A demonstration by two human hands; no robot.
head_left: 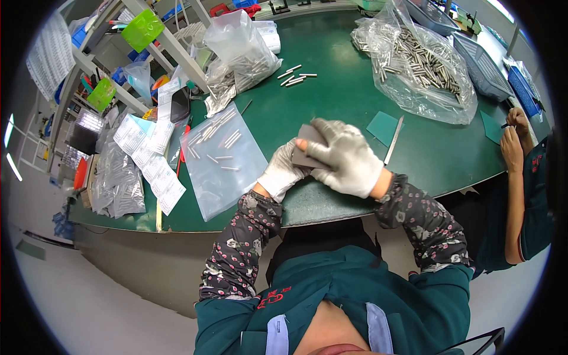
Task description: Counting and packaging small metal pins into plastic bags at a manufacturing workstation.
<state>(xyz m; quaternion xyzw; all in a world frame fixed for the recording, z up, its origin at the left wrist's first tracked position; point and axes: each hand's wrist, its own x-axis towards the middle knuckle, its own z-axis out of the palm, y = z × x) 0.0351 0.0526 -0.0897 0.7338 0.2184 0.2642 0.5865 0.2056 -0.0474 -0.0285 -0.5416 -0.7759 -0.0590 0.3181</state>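
Both my hands wear whitish gloves and meet in front of me just above the table's near edge. Between them is a folded or stacked brownish-grey sheet (301,159) that resembles sandpaper. My left hand (278,172) closes round its near left side, while my right hand (353,158) lies over its top, fingers curled. A bare fingertip pokes out against the sheet. Whether something small sits inside the sheet is hidden. Left of my hands, several metal pins (233,139) rest on a flat clear plastic bag (220,198).
More loose pins (287,74) lie farther back on the green table (331,59). A large clear bag of pins (423,59) stands at far right, near a blue-grey basket (482,68). A thin strip (394,139) touches a green square (380,126). A co-worker's hands (513,133) are at right.
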